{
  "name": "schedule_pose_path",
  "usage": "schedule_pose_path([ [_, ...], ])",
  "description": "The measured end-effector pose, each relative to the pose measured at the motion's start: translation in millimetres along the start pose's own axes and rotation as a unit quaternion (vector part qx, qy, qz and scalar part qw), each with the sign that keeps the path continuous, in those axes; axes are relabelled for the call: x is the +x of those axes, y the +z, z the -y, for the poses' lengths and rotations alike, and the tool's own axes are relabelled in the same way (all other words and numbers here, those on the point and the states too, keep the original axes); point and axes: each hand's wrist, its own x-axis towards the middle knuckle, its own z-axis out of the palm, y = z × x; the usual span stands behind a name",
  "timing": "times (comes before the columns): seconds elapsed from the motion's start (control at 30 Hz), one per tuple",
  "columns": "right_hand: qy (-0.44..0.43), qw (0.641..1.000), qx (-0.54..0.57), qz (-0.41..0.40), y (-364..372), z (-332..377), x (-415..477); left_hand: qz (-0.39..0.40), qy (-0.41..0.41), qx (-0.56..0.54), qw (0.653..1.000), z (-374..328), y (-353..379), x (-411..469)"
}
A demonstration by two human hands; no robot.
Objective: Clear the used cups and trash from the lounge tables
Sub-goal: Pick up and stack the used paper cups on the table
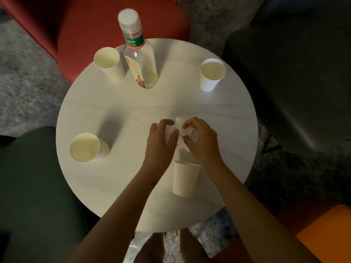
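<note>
Forearms (121, 205), both bare, lie nearest the lens in the head view, reaching over the near edge of the round white matt table (133, 111). I log the crumpled white paper tissue (180, 128) mid-table between the two hands, just beyond a white paper cup (185, 179) standing upright between the wrists. Left hand (161, 137): fingers curled, pinching the tissue's left side. Right hand (199, 139): fingers curled round its right side. Three more upright paper cups with cream interiors: left cup (85, 148); far-left cup (109, 62), just beside a clear bottle with white cap (138, 59); far-right cup (211, 74). Red upholstered chair (95, 25) behind the table; grey carpet (28, 92) below.
</note>
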Motion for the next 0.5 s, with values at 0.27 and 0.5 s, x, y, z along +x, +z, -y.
schedule_pose_path([
  [0.27, -0.07, 0.987, 0.062, 0.131, 12.0, 18.0, -13.2, -0.018, -0.042, -0.097, 0.994, -3.1, -6.9, 0.2],
  [0.5, -0.131, 0.99, -0.008, 0.046, 21.2, 16.8, -17.5, 0.033, -0.06, -0.182, 0.981, 1.0, 1.3, -19.5],
])
